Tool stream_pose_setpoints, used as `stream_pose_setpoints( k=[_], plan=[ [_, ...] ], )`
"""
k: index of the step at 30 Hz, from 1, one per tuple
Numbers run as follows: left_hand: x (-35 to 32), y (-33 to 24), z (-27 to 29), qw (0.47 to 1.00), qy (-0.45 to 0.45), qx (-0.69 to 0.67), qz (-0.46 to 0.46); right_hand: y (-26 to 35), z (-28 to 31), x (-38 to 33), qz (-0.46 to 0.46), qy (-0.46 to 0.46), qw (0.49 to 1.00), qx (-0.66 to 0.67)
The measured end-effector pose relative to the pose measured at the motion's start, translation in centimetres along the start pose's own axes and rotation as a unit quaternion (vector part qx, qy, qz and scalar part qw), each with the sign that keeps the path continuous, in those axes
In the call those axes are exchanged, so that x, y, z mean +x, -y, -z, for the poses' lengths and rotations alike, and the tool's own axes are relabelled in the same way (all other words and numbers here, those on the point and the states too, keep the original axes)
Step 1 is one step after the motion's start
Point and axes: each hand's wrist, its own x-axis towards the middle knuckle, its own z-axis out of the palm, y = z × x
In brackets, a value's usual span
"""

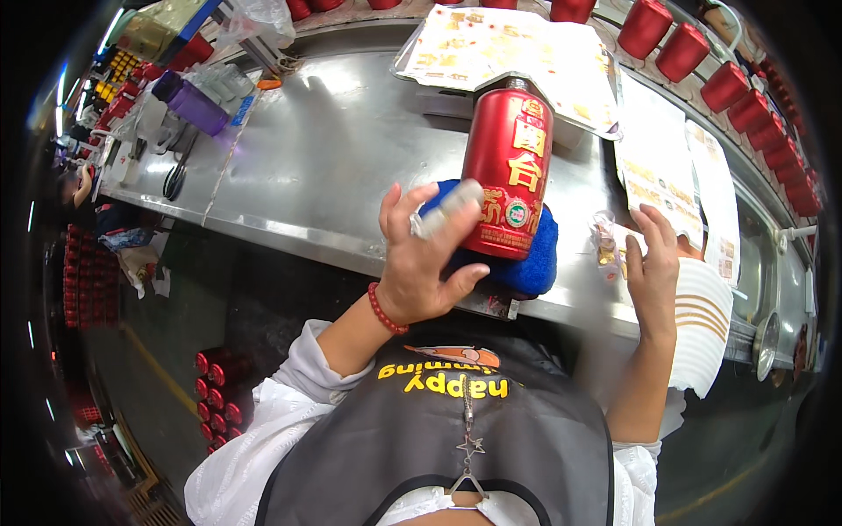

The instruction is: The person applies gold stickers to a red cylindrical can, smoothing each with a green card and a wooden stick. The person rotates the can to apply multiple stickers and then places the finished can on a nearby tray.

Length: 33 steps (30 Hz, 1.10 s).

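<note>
the left hand (419, 263) hovers just left of a red bottle (509, 167), fingers spread and loosely curled, with a small clear piece (447, 209) pinched between the fingertips; a red bead bracelet (384, 311) circles its wrist. whether the hand touches the bottle, i cannot tell. the bottle stands tilted on a blue pad (531, 259) at the near edge of the steel surface (324, 158), its base sunk into the pad and its cap toward the far side. the right hand (653, 267) lies to the right of the pad, fingers half open, resting on a small clear packet (607, 244) with gold bits inside; the grip is light, fingertips on the packet rather than clenched round it. just right of that hand sits a stack of white sheets with gold stripes (706, 320). far of the bottle lies a tray of printed labels (509, 48), and more label sheets (658, 167) lie to the right. a row of red bottles (728, 79) runs along the far right rim. on the far left stands a purple cup (193, 103). more red bottles (215, 390) stand on the floor, near left.
</note>
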Motion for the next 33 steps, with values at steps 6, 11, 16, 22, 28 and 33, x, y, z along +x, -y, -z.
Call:
stream_pose_setpoints(
  k=[6, 11, 16, 22, 28, 33],
  plan=[
    [2.3, -1.4, -0.8, 0.996, 0.006, 0.062, -0.064, 4.6, -0.6, -1.0, 0.079, 0.009, 0.988, 0.133],
    [1.3, 0.3, -1.1, 0.997, -0.008, 0.07, -0.032, 2.8, 1.0, -1.3, 0.086, -0.017, 0.991, 0.104],
    [0.4, -0.4, -2.0, 0.998, -0.055, -0.005, -0.009, -6.0, 7.9, -6.1, -0.037, 0.033, 0.994, -0.095],
    [3.2, -7.2, -0.2, 0.987, 0.066, -0.107, -0.104, -8.0, 9.8, -12.7, -0.1, 0.037, 0.979, -0.176],
    [4.1, -13.9, -10.2, 0.903, 0.262, -0.334, -0.068, -6.9, 8.8, -14.6, -0.047, -0.02, 0.978, -0.204],
    [3.1, -18.0, -16.1, 0.941, 0.277, -0.124, -0.149, -7.2, 8.9, -15.1, -0.045, -0.029, 0.982, -0.179]
  ],
)
